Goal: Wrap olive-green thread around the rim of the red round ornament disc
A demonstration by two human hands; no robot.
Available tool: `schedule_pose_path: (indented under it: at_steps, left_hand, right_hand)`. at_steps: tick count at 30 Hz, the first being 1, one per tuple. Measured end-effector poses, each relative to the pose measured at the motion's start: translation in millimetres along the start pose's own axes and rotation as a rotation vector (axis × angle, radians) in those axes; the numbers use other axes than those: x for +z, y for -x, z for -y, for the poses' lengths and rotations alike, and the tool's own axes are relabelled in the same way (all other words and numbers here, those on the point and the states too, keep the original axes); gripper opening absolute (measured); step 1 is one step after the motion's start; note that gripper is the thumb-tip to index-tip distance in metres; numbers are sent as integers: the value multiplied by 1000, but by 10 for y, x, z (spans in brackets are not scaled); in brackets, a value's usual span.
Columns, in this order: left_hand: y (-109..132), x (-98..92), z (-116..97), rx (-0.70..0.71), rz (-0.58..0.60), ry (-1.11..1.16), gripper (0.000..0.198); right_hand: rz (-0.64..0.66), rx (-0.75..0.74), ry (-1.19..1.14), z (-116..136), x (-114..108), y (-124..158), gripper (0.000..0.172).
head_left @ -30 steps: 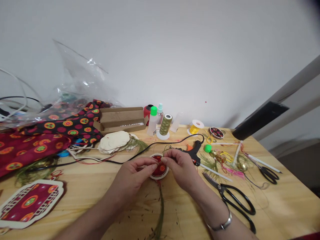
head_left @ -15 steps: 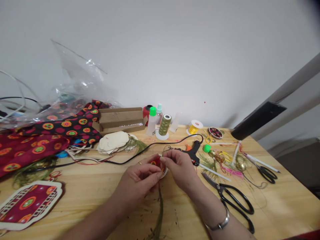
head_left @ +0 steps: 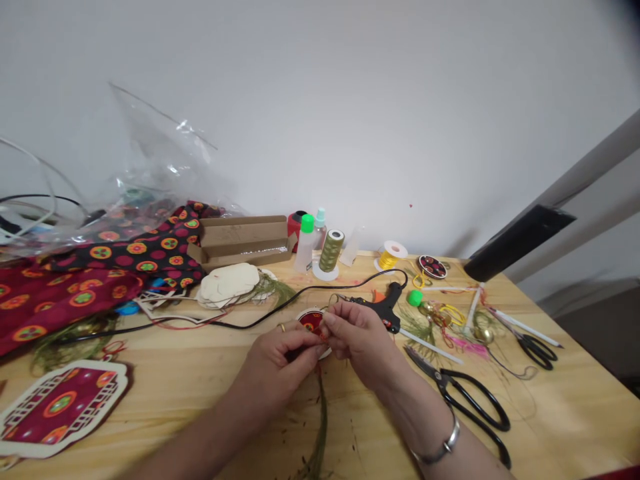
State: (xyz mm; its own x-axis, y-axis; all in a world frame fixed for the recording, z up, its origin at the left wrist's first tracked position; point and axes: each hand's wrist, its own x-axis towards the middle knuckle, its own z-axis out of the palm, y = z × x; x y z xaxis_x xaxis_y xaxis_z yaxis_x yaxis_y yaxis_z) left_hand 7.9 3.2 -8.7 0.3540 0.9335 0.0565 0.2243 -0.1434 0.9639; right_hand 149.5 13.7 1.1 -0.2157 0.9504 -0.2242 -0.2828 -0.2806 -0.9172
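My left hand (head_left: pixel 287 353) and my right hand (head_left: pixel 357 333) meet over the middle of the table, both with fingers pinched together. From below the left fingertips trails a green tassel (head_left: pixel 320 427), its thin cord running up into that pinch. Right behind the fingers shows a round ornament (head_left: pixel 310 320) with red patterned fabric and a pale rim, partly covered by both hands. My right thumb and forefinger pinch close to its face; what is between them is too small to make out.
A black glue gun (head_left: pixel 387 307) lies just beyond my right hand, and large black-handled scissors (head_left: pixel 465 397) rest beside my right forearm. A thread spool (head_left: pixel 330 252) and bottles stand at the back. Patterned fabric (head_left: pixel 65 287) and a larger ornament (head_left: pixel 63 407) lie left.
The fingers of both hands have shifted slightly, and more of the round ornament's upper left side shows behind them. The view has moved a little.
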Motion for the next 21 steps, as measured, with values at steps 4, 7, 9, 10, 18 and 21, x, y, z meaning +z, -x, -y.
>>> schedule_pose_path:
  at_steps: [4, 7, 9, 10, 18, 21]
  left_hand:
    - [-11, -52, -40, -67, -5, -3, 20]
    - [-46, -127, -24, -163, -289, 23, 28]
    - [-64, -164, 3, -100, -524, -7, 23]
    - [-66, -171, 15, -60, -580, 5, 16]
    - [11, -33, -16, -140, -148, 422, 41]
    - [3, 6, -10, -199, -20, 502, 49]
  right_hand:
    - [-11, -16, -10, 38, -22, 2, 25]
    - [-31, -28, 27, 73, -50, 3, 24]
    - [-47, -40, 87, 85, -52, 8, 22]
    - [-58, -47, 127, 87, -45, 11, 21]
    - [-95, -96, 314, -11, 31, -5, 8]
    - [-86, -105, 320, -55, 24, -26, 8]
